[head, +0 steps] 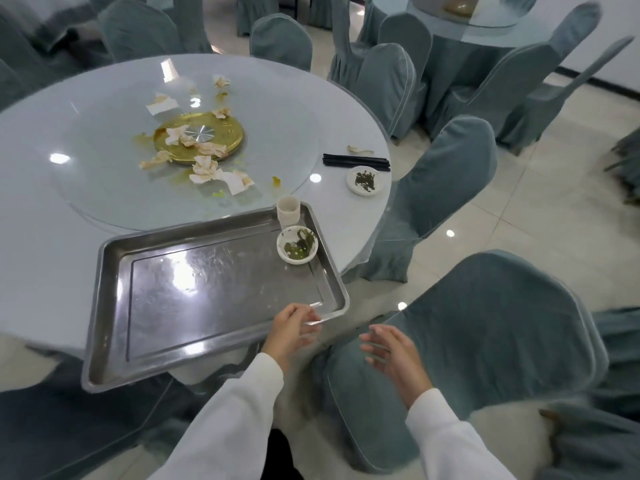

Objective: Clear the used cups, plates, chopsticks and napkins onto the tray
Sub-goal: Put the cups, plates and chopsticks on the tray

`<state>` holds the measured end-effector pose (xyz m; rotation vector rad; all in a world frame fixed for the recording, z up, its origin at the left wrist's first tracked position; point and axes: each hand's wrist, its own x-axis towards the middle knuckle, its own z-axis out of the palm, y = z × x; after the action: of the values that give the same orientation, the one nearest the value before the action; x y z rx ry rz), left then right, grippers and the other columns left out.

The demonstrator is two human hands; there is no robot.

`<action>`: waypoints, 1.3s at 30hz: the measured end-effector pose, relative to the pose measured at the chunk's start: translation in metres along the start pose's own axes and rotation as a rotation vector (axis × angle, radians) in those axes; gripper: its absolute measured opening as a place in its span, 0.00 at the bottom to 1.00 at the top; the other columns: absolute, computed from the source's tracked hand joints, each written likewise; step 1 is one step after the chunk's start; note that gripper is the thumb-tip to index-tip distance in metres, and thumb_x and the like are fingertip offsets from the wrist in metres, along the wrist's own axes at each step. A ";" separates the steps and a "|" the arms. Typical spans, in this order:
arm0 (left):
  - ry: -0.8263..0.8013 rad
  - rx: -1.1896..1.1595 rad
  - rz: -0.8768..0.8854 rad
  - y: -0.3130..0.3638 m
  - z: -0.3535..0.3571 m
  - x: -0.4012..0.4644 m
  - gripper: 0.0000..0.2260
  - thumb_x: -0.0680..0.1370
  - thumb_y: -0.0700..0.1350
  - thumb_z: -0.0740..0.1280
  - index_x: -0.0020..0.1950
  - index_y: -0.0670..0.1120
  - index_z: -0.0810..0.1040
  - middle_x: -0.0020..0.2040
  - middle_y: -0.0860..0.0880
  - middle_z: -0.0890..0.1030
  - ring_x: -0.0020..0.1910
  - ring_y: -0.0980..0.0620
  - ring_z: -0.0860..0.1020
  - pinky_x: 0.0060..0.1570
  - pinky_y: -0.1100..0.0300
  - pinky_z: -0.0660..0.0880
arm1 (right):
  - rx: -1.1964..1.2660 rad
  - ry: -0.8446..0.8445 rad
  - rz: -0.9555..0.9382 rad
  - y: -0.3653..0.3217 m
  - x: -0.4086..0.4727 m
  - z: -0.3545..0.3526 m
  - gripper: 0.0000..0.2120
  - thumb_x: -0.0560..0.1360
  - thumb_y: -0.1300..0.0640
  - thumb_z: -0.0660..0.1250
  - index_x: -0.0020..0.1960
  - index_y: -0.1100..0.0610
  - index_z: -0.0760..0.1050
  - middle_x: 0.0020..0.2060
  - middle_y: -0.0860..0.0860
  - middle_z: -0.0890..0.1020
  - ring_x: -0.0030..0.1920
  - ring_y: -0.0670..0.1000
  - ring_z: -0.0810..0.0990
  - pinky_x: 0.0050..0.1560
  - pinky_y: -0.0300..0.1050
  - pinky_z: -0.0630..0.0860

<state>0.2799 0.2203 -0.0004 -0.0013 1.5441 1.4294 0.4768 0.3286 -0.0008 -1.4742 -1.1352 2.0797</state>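
A steel tray [194,306] lies on the near edge of the round table, overhanging it. In its far right corner stand a stack of white cups [288,211] and a dirty white plate [297,244]. Further right on the table lie another dirty plate [366,180] and black chopsticks [356,161]. Crumpled used napkins [204,168] are scattered on the glass turntable [104,174]. My left hand [291,329] is at the tray's near right rim with loosely curled fingers, holding nothing. My right hand [393,355] hovers open over a chair, clear of the tray.
Blue-grey covered chairs ring the table: one [485,341] right under my right hand, another [443,188] beside the table's right edge. A second table [485,26] stands at the back right. Food stains mark the turntable around its gold hub [199,138].
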 end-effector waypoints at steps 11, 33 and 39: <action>0.118 -0.062 0.048 -0.104 0.068 -0.120 0.06 0.86 0.44 0.63 0.56 0.44 0.79 0.49 0.45 0.87 0.44 0.48 0.85 0.45 0.55 0.77 | -0.053 -0.055 -0.005 0.047 -0.078 -0.142 0.07 0.86 0.59 0.63 0.57 0.58 0.80 0.48 0.55 0.89 0.44 0.52 0.85 0.44 0.45 0.79; -0.052 -0.092 -0.013 -0.123 0.193 -0.095 0.05 0.86 0.43 0.63 0.55 0.45 0.78 0.52 0.42 0.87 0.46 0.46 0.83 0.46 0.55 0.77 | -0.214 0.132 -0.135 -0.015 -0.044 -0.241 0.07 0.85 0.61 0.64 0.57 0.62 0.80 0.44 0.55 0.88 0.43 0.54 0.83 0.44 0.47 0.77; -0.058 -0.052 0.017 -0.119 0.247 -0.080 0.06 0.85 0.44 0.64 0.54 0.45 0.79 0.53 0.42 0.87 0.48 0.46 0.84 0.49 0.54 0.78 | -0.316 0.179 -0.227 -0.054 -0.008 -0.306 0.06 0.85 0.60 0.65 0.55 0.59 0.81 0.47 0.56 0.88 0.45 0.54 0.85 0.42 0.45 0.79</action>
<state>0.5459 0.3235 0.0074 0.0213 1.4628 1.4702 0.7477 0.4805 0.0034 -1.5468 -1.5302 1.6388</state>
